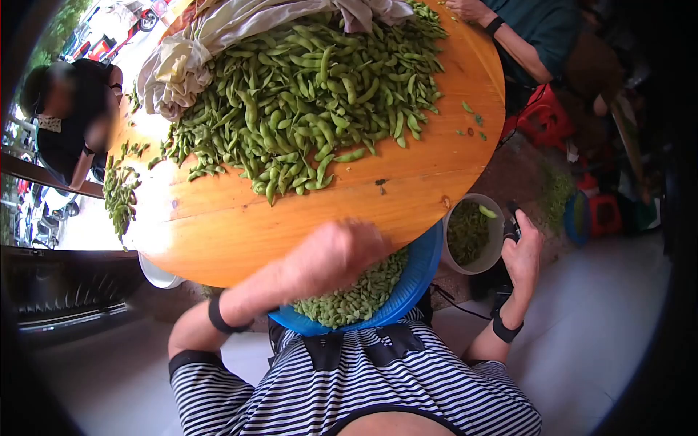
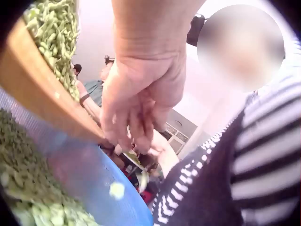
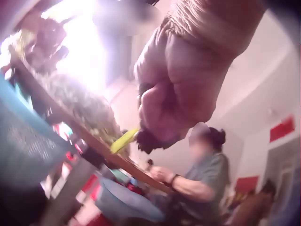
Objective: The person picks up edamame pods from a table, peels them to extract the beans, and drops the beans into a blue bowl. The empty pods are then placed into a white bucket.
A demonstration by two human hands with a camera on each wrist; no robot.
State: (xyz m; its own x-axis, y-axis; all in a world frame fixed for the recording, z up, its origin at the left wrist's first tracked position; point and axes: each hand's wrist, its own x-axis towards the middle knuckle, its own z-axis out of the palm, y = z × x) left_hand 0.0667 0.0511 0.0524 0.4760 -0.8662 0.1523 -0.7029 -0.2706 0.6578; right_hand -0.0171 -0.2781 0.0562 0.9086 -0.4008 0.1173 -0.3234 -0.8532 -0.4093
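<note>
My left hand (image 1: 342,251) hovers, blurred, over a blue bowl (image 1: 418,280) of pale green trimmed pods (image 1: 356,298) at the near edge of a round wooden table (image 1: 291,218). In the left wrist view the left hand (image 2: 141,94) hangs with loose fingers holding nothing, while a pale bit (image 2: 116,189) drops toward the bowl (image 2: 94,179). My right hand (image 1: 522,254) grips a dark tool (image 1: 511,224) over a white bucket (image 1: 498,247). A green pod (image 3: 124,140) sticks out at the tool's tip (image 3: 146,139), below the curled right hand (image 3: 174,94).
A big heap of green pods (image 1: 313,87) and a pale cloth sack (image 1: 189,51) cover the far table. One person (image 1: 73,116) sits at the left, another's arm (image 1: 509,36) rests at the top right. A red stool (image 1: 542,116) and small stools (image 1: 603,214) stand on the right.
</note>
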